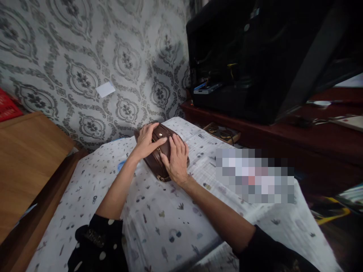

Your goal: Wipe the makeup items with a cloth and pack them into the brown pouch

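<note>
A dark brown leather handbag (152, 163) lies on a white printed cloth (161, 196), with a zip and gold-coloured metal fittings showing. My left hand (147, 142) rests on the bag's upper left part, its fingers stretched over the leather and its thumb pointing right. Across the bag's right side lies my right hand (176, 158), fingers extended flat and thumb near the zip. Both palms face down on the bag, and the surfaces under them are hidden. Part of something blue (121, 165) shows beside the bag, left of my left forearm.
Patterned wallpaper (127, 60) with a small white card (105, 89) rises behind the cloth. On the right, a large black screen-like object (232, 49) stands on a dark red surface (195, 112). Below is a small tray with glasses (222, 133). A wooden panel (31, 162) borders the left.
</note>
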